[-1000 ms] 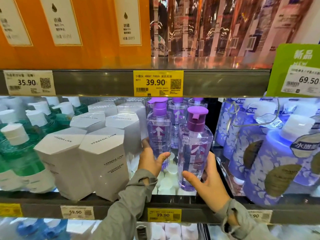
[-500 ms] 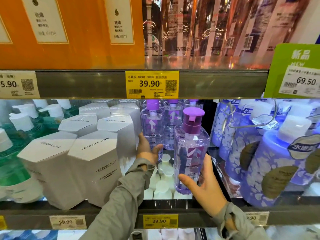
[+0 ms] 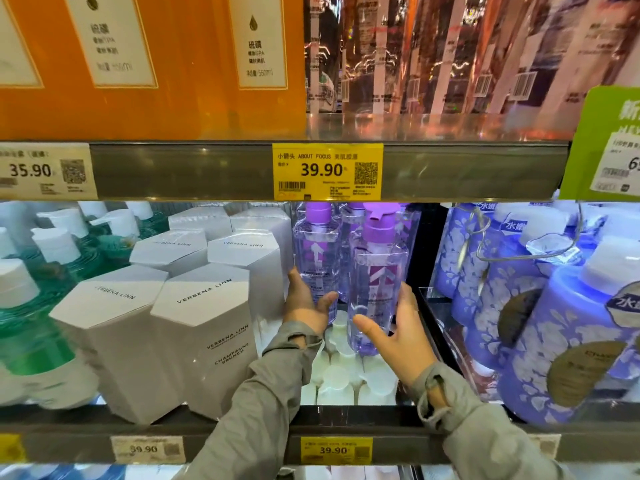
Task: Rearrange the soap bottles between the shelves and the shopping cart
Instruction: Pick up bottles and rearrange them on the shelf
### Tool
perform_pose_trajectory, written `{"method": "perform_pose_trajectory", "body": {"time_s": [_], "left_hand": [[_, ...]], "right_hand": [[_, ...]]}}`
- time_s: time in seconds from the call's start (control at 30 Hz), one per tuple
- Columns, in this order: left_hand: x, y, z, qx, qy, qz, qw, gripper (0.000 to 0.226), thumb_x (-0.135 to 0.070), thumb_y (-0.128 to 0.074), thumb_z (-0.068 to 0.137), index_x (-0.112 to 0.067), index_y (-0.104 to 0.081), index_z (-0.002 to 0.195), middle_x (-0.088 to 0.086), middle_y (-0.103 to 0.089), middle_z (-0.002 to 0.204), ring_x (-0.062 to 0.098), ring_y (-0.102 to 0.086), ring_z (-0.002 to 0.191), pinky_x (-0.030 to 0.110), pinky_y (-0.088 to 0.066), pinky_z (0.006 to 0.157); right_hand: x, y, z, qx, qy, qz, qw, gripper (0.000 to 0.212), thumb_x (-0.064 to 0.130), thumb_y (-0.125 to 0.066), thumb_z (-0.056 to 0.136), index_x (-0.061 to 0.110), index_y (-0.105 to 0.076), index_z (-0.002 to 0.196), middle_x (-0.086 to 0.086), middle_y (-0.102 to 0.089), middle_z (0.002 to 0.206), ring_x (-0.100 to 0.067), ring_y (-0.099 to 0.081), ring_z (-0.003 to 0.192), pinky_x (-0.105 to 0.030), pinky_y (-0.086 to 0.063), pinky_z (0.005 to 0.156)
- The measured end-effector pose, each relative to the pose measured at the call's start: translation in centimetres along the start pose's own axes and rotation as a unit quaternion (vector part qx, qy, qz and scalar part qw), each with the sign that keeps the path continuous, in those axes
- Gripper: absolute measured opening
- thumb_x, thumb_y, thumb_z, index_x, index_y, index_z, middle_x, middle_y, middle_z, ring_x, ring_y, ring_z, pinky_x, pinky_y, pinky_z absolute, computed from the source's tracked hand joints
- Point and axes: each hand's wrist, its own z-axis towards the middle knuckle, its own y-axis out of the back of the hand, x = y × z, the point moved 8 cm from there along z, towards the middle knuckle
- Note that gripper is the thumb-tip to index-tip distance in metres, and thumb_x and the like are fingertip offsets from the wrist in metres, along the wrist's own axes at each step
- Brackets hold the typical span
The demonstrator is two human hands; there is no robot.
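Right grip [image 3: 398,336] holds purple soap bottle [image 3: 375,268].

The front bottle [image 3: 375,289] stands upright at the centre of the frame. It is clear plastic holding lilac liquid, with a purple pump cap and a purple-and-white label. The right hand [image 3: 398,337] grips its lower part, thumb across the front. Just to its upper left is the rear bottle [image 3: 315,258] (same kind, white arrow on its label), also upright, its lower part held by the left hand [image 3: 304,306]. Another like bottle [image 3: 348,244] shows between them, mostly hidden.
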Motion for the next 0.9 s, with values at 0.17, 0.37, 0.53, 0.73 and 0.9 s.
{"method": "perform_pose_trajectory", "body": {"time_s": [0.17,0.37,0.53,0.73,0.9], "left_hand": [[-0.1,0.2,0.0,-0.003,-0.023,0.006,1.0,0.073,-0.012,-0.064,0.088,-0.001,-0.017,0.143,0.011,-0.036,0.147,0.028,-0.04,0.132,0.03,-0.033,0.105],[-0.4,0.5,0.0,-0.001,-0.042,0.005,0.999,0.071,-0.018,-0.067,0.086,0.0,-0.022,0.138,0.016,-0.042,0.142,0.029,-0.045,0.128,0.038,-0.035,0.106],[-0.4,0.5,0.1,-0.002,-0.052,0.023,0.998,0.07,-0.022,-0.068,0.085,-0.002,-0.024,0.137,0.014,-0.045,0.14,0.029,-0.047,0.125,0.039,-0.037,0.104],[-0.4,0.5,0.0,0.001,-0.038,0.021,0.999,0.071,-0.019,-0.067,0.086,-0.002,-0.022,0.137,0.014,-0.045,0.14,0.03,-0.047,0.125,0.038,-0.037,0.104],[-0.9,0.6,-0.4,0.016,-0.025,0.05,0.998,0.076,-0.023,-0.065,0.088,0.0,-0.017,0.141,0.014,-0.038,0.146,0.029,-0.042,0.13,0.034,-0.033,0.105]], "right_hand": [[-0.4,-0.5,1.8,-0.007,-0.016,-0.021,1.0,0.091,0.051,-0.07,0.076,0.016,-0.025,0.146,-0.005,-0.035,0.145,-0.021,-0.034,0.135,-0.045,-0.032,0.111],[-1.4,-1.7,3.1,0.009,-0.054,-0.04,0.998,0.087,0.032,-0.064,0.087,0.018,-0.005,0.15,-0.003,-0.003,0.159,-0.016,-0.003,0.146,-0.024,-0.006,0.113],[-1.2,-1.6,4.1,-0.005,-0.044,-0.028,0.999,0.089,0.028,-0.066,0.086,0.015,-0.006,0.15,-0.004,-0.01,0.157,-0.015,-0.012,0.143,-0.008,-0.009,0.096],[-1.9,-1.5,4.6,-0.059,-0.063,-0.019,0.996,0.079,0.031,-0.074,0.079,0.015,-0.027,0.14,-0.009,-0.043,0.142,-0.027,-0.044,0.128,-0.04,-0.038,0.104],[-1.9,-1.4,4.9,-0.05,-0.075,-0.006,0.996,0.074,0.03,-0.075,0.078,0.014,-0.029,0.134,-0.01,-0.047,0.137,-0.029,-0.048,0.124,-0.042,-0.04,0.102]]}}
